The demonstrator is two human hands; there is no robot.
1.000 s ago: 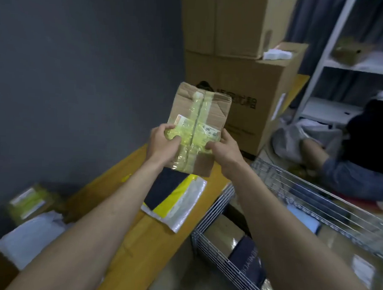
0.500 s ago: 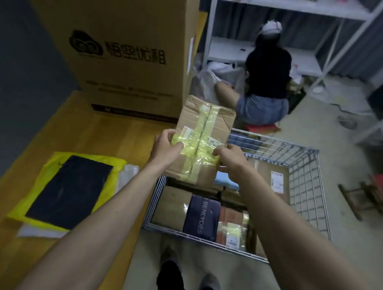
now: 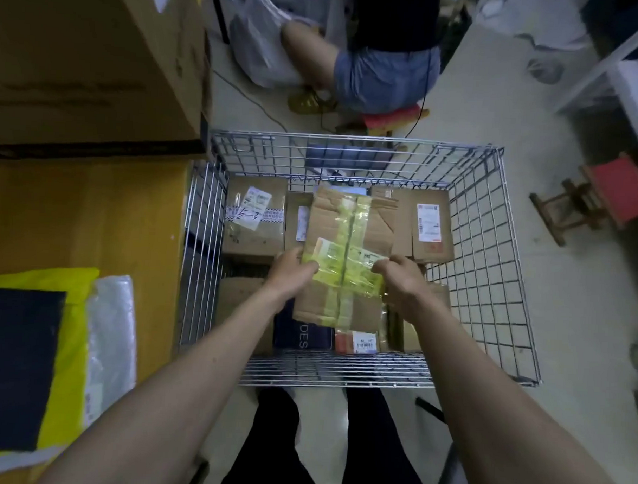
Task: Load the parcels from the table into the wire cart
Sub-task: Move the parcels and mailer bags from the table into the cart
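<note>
While over wire cart [image 3: 493, 227]: taped parcel [image 3: 346, 243] between both hands' fingers [image 3: 307, 268].

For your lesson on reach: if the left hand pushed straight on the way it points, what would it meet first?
The left hand points forward and down into the cart. It would probably meet the labelled box at the far left first, though depth is unclear.

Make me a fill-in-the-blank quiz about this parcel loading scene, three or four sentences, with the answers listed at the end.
1. Both the left hand and the right hand hold a cardboard parcel wrapped in ____ tape.
2. The parcel is held above the inside of the ____ cart.
3. On the wooden table, a yellow and ____ mailer bag lies waiting.
4. Beyond the cart, another person sits on a ____ stool.

Answers: yellow; wire; black; red
</note>
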